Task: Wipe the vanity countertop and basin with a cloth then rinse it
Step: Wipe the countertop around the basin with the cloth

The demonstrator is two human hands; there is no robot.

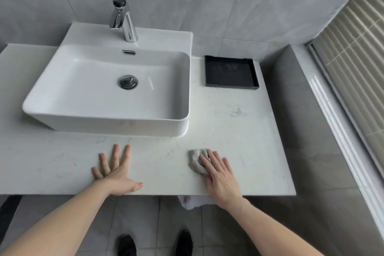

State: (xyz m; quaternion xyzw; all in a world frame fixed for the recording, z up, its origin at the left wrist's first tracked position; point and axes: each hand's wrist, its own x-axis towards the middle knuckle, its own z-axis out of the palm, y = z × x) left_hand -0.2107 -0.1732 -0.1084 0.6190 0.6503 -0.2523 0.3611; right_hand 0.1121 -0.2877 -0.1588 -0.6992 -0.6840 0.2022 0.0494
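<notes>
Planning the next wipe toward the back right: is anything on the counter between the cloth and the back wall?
Yes. The black tray sits on the countertop near the back wall, beyond the grey cloth under the right hand. The stretch between them looks bare.

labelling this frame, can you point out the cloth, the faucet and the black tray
cloth (pixel 195 161): head view, on the bunched grey part left of the fingers
faucet (pixel 124 18): head view, on the chrome body
black tray (pixel 230 72): head view, on its flat floor

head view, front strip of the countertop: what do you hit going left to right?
left hand flat on the countertop → grey cloth → right hand pressing on the cloth.
</notes>
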